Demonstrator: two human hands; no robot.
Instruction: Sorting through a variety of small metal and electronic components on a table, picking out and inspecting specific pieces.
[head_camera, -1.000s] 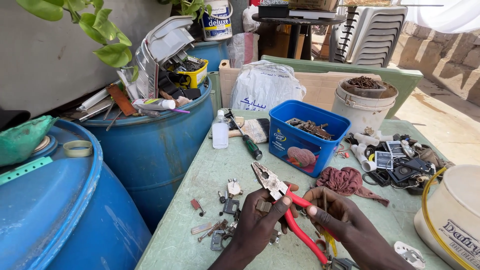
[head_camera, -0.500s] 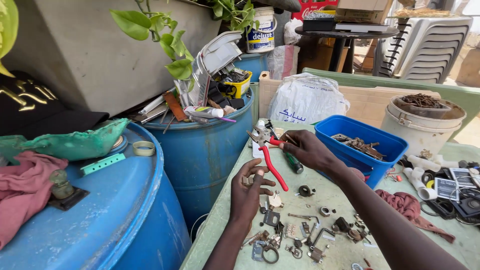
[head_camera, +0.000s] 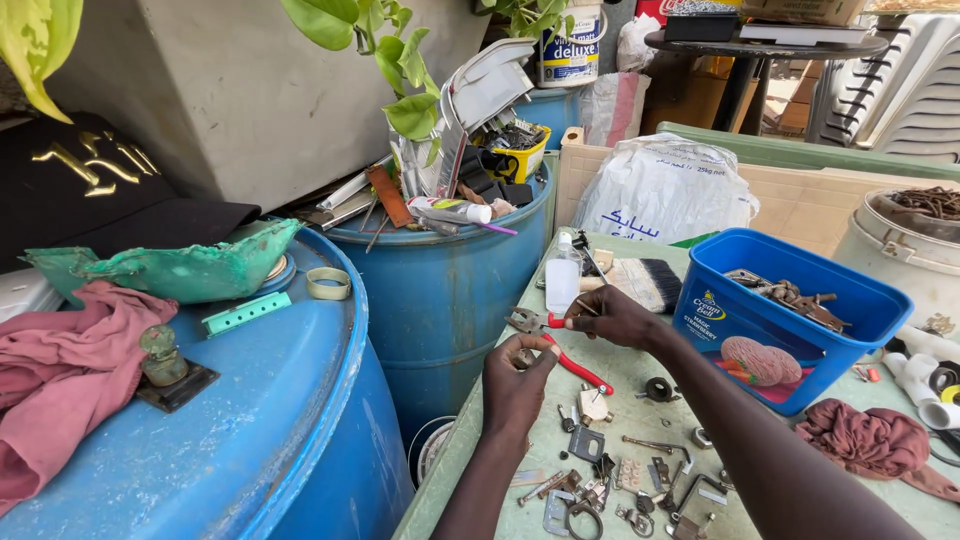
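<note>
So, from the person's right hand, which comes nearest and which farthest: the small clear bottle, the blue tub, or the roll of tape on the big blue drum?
1. Small clear bottle, just above and left of the right hand.
2. Blue tub, to the right on the table.
3. Roll of tape, far left on the big blue drum.

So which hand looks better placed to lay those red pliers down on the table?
Probably the right hand: it grips the red-handled pliers near the jaws, just above the green table. The left hand sits beside them, closed around some small part I cannot make out.
</note>
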